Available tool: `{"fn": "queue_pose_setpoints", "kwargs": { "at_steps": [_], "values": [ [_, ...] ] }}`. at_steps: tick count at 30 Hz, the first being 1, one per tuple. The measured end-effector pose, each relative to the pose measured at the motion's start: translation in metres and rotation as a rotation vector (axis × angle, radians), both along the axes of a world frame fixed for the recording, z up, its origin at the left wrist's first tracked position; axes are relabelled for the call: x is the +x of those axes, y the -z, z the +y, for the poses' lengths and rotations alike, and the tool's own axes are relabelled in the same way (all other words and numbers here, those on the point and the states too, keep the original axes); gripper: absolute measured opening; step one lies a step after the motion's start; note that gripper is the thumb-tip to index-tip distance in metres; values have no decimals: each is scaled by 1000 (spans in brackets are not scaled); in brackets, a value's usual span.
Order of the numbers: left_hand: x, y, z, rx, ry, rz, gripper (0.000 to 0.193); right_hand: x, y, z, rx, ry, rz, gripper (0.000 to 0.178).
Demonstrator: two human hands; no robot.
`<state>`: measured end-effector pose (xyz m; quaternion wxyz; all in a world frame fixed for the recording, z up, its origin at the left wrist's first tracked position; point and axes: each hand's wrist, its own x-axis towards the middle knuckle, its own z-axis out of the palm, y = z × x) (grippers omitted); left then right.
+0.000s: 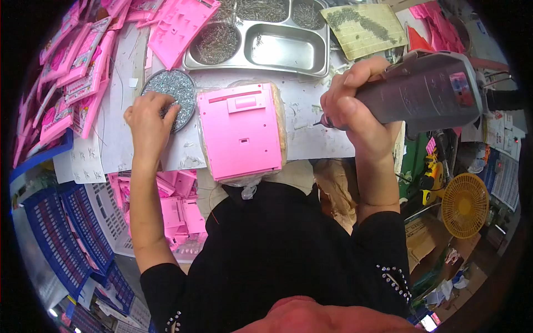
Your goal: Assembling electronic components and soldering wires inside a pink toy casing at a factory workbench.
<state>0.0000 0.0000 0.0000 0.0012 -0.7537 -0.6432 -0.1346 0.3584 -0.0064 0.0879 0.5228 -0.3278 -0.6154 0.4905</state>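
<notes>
The left hand (pixel 149 119), fingers curled, dips into a dish (pixel 194 97) of screws (pixel 172 83); I cannot tell its hold. Centrally, on a wrapped pad (pixel 281 126), a pink casing (pixel 242 158) lies long axis front to back, slotted end far. The right hand (pixel 363 114) wraps a power screwdriver (pixel 413 94), bit pointing left.

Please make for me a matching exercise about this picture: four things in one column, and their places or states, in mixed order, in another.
1. Left hand
2. Power screwdriver
3. Middle pink casing
4. Metal tray

A. Held in the right hand
B. Silvery, divided into several compartments
C. Lying on a plastic-wrapped pad
D. Over a round dish of small metal pieces

Right pairs: 1-D, 2-A, 3-C, 4-B.
</notes>
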Motion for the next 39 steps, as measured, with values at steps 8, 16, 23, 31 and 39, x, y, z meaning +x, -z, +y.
{"fn": "queue_pose_setpoints", "kwargs": {
  "at_steps": [8,16,23,31,39],
  "values": [
    [-11,11,16,227,43,-62,21,-24,-1,1,-129,-51,173,28],
    [-13,6,11,237,104,-147,20,-31,3,-4,-127,14,144,29],
    [94,-33,-72,33,502,-435,15,-57,-20,-28,-173,-106,266,31],
    [104,-25,-80,-29,493,-744,16,-65,-30,-49,-210,-152,343,35],
    [82,-22,-69,79,504,-627,17,-73,-13,-40,-198,-191,355,34]
  ]
}}
